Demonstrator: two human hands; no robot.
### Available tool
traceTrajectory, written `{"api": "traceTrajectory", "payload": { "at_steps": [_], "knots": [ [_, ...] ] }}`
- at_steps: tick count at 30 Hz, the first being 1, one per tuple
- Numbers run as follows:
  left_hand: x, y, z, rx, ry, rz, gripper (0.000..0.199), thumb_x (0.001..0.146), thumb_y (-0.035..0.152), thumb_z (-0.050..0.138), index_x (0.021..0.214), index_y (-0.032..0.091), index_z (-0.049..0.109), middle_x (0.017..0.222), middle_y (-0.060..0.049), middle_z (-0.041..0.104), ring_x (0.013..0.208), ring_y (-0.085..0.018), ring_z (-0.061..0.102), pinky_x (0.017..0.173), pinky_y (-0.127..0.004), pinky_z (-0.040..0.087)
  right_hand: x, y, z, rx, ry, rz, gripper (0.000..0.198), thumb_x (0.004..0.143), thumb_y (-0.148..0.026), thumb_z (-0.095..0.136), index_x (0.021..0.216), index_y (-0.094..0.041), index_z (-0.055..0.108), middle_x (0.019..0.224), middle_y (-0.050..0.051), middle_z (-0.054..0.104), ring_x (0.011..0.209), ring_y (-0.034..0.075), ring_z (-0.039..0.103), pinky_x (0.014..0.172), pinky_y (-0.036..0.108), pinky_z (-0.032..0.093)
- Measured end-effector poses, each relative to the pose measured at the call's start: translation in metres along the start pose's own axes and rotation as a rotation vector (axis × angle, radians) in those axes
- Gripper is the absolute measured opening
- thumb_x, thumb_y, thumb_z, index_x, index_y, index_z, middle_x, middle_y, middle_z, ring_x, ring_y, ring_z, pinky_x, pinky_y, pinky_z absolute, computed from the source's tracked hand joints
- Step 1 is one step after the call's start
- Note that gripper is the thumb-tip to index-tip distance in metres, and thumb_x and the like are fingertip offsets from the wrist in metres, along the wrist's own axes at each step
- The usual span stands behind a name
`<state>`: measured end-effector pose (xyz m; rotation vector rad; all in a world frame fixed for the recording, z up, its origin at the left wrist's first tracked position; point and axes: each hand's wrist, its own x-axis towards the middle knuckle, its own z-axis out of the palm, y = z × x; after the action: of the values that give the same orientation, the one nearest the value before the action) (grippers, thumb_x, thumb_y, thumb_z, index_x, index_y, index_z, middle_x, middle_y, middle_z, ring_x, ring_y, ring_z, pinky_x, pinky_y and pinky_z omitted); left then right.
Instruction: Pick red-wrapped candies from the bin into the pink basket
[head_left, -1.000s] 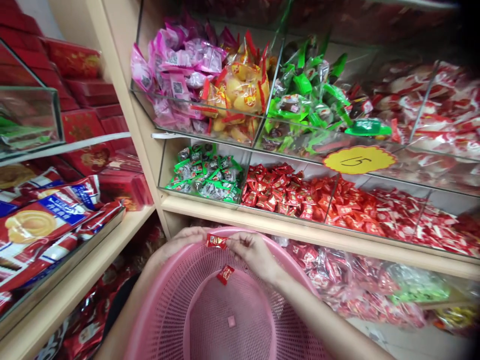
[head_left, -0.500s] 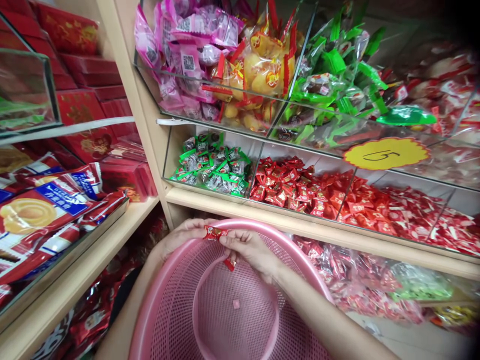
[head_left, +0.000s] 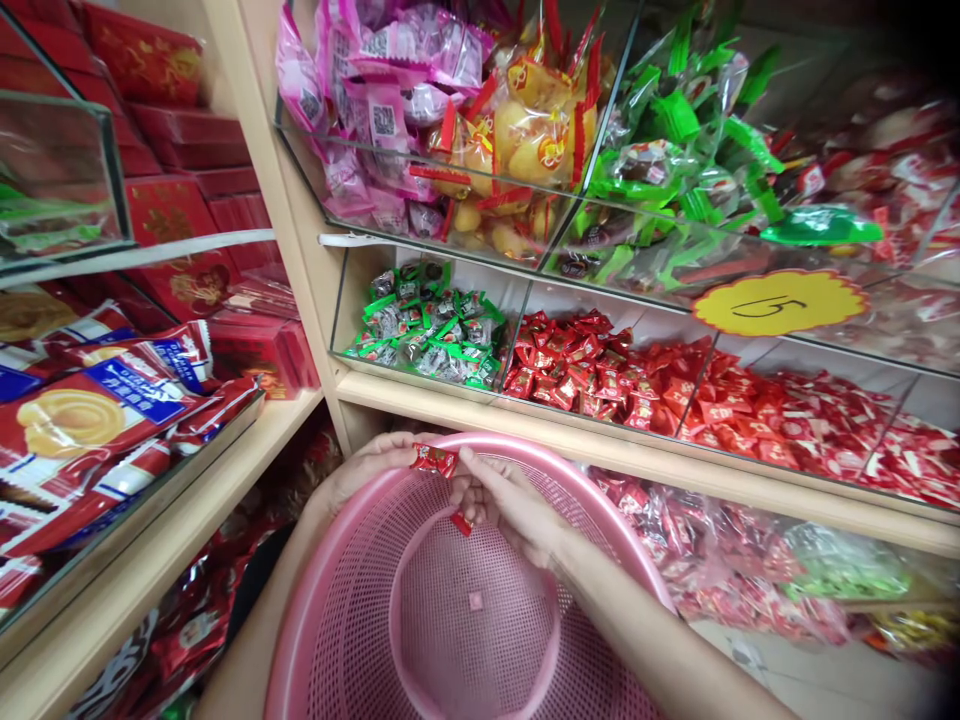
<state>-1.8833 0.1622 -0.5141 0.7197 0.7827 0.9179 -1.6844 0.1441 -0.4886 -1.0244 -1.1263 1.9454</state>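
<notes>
A small red wrapped candy [head_left: 433,459] is stretched level above the far rim of a pink mesh basket [head_left: 581,490]. My left hand [head_left: 358,478] pinches its left end, with the wrist and forearm along the basket's left rim. At the candy's right end are the thumb and fingertips of my right hand [head_left: 517,507], which reaches in over the basket. A second red wrapped candy [head_left: 461,522] sticks out below the curled lower fingers of that hand. Nothing lies on the basket's mesh bottom that I can see.
Ahead, a shelf's clear bins hold green-and-clear packets [head_left: 431,325] and red wrapped candies [head_left: 574,365]. Larger bagged snacks fill the bins above, beside a yellow price tag [head_left: 780,303]. Packaged cookies [head_left: 90,420] sit on the left shelf. Bagged goods [head_left: 720,560] lie under the shelf at right.
The view has shifted slightly. My right fingers have changed their hold a little at the candy's right end. Both candies stay at the hands.
</notes>
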Motion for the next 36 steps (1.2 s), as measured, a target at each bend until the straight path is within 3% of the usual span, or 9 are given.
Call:
{"api": "traceTrajectory", "payload": {
  "at_steps": [8,14,23,31,36],
  "knots": [
    [0.001,-0.001,0.000,-0.019,-0.001,0.001,0.029,0.058,0.025,0.078,0.081,0.013,0.065,0.085,-0.004,0.068,0.071,-0.013,0.061,0.070,-0.023,0.046,-0.002,0.004,-0.003,-0.001,0.004,-0.062,0.031,0.072,-0.045,0.067,0.072,-0.015,0.061,0.066,-0.002,0.060,0.049,0.005,0.046,0.048,0.020,0.033],
    [0.000,-0.001,-0.002,-0.024,-0.019,0.017,0.024,0.059,0.023,0.077,0.079,0.015,0.066,0.091,-0.001,0.068,0.074,-0.012,0.061,0.074,-0.023,0.046,-0.007,0.018,-0.012,-0.009,0.115,-0.111,0.027,0.066,-0.038,0.074,0.075,-0.015,0.063,0.063,-0.002,0.061,0.052,0.006,0.050,0.050,0.020,0.035],
    [-0.001,-0.003,-0.002,-0.040,-0.030,0.019,0.022,0.060,0.023,0.077,0.078,0.016,0.067,0.090,0.000,0.067,0.074,-0.012,0.061,0.074,-0.023,0.046,-0.016,0.018,-0.010,0.090,0.079,-0.039,0.031,0.069,-0.038,0.072,0.091,-0.017,0.064,0.074,0.001,0.066,0.055,0.006,0.053,0.051,0.019,0.035],
    [0.002,-0.004,-0.008,-0.017,-0.127,0.045,0.019,0.061,0.022,0.077,0.077,0.015,0.068,0.089,-0.001,0.067,0.070,-0.011,0.061,0.069,-0.022,0.047,-0.009,0.014,0.001,0.235,0.046,-0.037,0.026,0.066,-0.036,0.074,0.081,-0.016,0.064,0.080,0.000,0.064,0.059,0.006,0.054,0.054,0.020,0.038],
    [0.002,-0.003,-0.008,-0.025,-0.144,0.055,0.017,0.061,0.021,0.077,0.075,0.017,0.069,0.085,0.001,0.067,0.068,-0.011,0.061,0.069,-0.021,0.046,-0.005,0.012,0.007,0.239,0.060,-0.051,0.025,0.064,-0.033,0.076,0.075,-0.016,0.062,0.069,-0.002,0.062,0.057,0.007,0.055,0.054,0.020,0.041]
  ]
}}
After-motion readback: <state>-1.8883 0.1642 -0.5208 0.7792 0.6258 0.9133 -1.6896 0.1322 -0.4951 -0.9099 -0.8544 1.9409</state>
